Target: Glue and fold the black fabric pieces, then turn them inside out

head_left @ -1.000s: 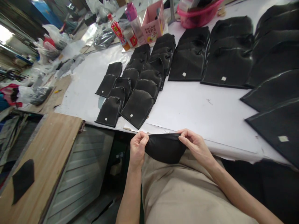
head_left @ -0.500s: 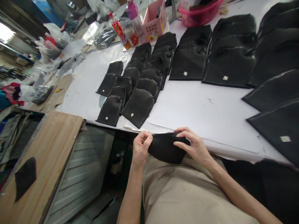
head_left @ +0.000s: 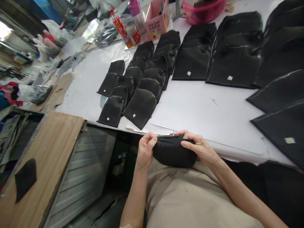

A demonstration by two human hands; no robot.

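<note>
We take this for a workshop. Our long bench (head_left: 199, 107) is laid with white paper, and rows of overlapping black pieces (head_left: 191, 63), much alike in cut, run from its middle to its right edge, some with small white tags. Scraps (head_left: 71, 65) and plastic bags (head_left: 41, 94) litter its left end; a wooden board (head_left: 54, 152) juts from its near edge.

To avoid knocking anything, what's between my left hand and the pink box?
In the head view, overlapping black pieces on the white table lie between your left hand and the pink box.
</note>
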